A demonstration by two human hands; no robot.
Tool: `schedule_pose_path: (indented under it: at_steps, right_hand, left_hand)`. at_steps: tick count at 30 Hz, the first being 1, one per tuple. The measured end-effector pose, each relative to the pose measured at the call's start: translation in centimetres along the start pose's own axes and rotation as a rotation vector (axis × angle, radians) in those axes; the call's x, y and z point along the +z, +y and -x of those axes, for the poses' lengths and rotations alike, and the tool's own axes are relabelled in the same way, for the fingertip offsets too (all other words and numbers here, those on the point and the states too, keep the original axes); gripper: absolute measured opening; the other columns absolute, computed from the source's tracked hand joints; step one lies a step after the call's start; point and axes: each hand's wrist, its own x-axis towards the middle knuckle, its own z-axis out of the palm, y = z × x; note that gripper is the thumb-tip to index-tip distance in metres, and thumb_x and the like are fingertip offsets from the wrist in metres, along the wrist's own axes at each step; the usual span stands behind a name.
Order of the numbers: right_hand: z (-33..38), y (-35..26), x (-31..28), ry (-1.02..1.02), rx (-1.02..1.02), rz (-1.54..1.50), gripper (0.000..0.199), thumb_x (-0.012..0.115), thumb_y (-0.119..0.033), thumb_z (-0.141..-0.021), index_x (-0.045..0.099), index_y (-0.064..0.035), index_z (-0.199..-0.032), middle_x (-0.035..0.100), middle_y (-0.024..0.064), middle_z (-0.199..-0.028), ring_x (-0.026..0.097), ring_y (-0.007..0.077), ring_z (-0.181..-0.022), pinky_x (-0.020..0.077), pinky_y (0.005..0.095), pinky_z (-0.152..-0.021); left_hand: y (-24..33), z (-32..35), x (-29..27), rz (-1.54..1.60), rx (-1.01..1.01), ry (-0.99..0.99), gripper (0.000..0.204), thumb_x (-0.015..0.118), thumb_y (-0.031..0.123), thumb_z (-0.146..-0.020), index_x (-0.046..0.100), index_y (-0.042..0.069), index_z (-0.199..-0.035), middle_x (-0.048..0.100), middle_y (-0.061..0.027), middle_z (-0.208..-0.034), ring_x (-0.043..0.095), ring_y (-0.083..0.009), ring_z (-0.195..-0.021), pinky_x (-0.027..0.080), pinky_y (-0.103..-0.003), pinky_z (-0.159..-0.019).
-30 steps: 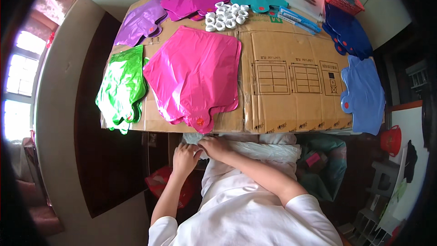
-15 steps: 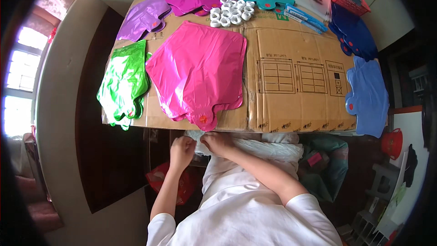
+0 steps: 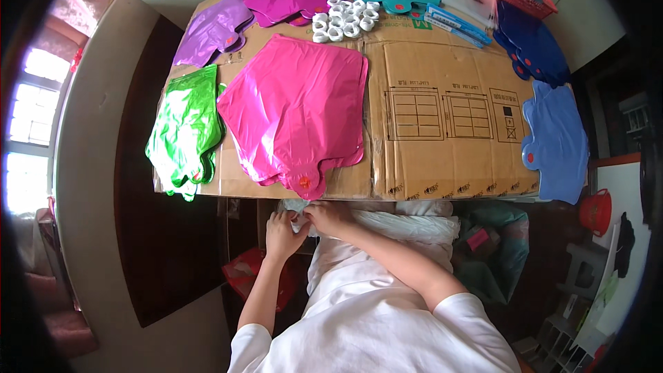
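Left hand: fingers bent, thumb angled in toward the right hand, whose fingers are curled down. Small gap or none between the two sets of fingertips. Can't tell from here if either has a real pinch – the bench lip and the knuckles cover the tips. Whitish clear film shows right at the fingers, just under the bench edge.

Key relation: white plastic roll lies to the right of both hands, across the lap, long axis running roughly left-right, near parallel to the bench edge. Right hand is the nearer one; its forearm slants in front of the roll. Can't confirm film and roll are one piece.

Further out, I've got the bench, cardboard-topped. Pink foil stack sits just beyond the hands, red-dotted tab toward them. Green foil stack to its left, white rings behind – light-blue foil stack far right.
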Motion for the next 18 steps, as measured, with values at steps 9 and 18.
schedule_pose_path:
  at_steps: [9, 18]
  right_hand:
    - [0.0, -0.4, -0.6, 0.000, -0.034, -0.013, 0.010, 0.056, -0.019, -0.078, 0.064, -0.0139, -0.084, 0.064, 0.0047, -0.085, 0.063, 0.0232, -0.080, 0.0497, 0.0375, -0.063]
    - [-0.3, 0.4, 0.5, 0.007, -0.084, 0.211, 0.015, 0.051, -0.021, -0.080, 0.063, -0.0122, -0.079, 0.064, 0.0051, -0.086, 0.063, 0.0237, -0.080, 0.0511, 0.0391, -0.065]
  left_hand:
    - [-2.4, 1.1, 2.3, 1.067, -0.634, -0.140, 0.006, 0.057, 0.009, -0.085, 0.057, 0.003, -0.082, 0.056, -0.0023, -0.072, 0.052, -0.0147, -0.069, 0.040, -0.027, -0.064]
    - [-0.9, 0.9, -3.9, 1.911, -0.486, 0.282, 0.003, 0.057, 0.011, -0.087, 0.054, 0.011, -0.088, 0.056, 0.0009, -0.078, 0.051, -0.0082, -0.068, 0.044, -0.025, -0.066]
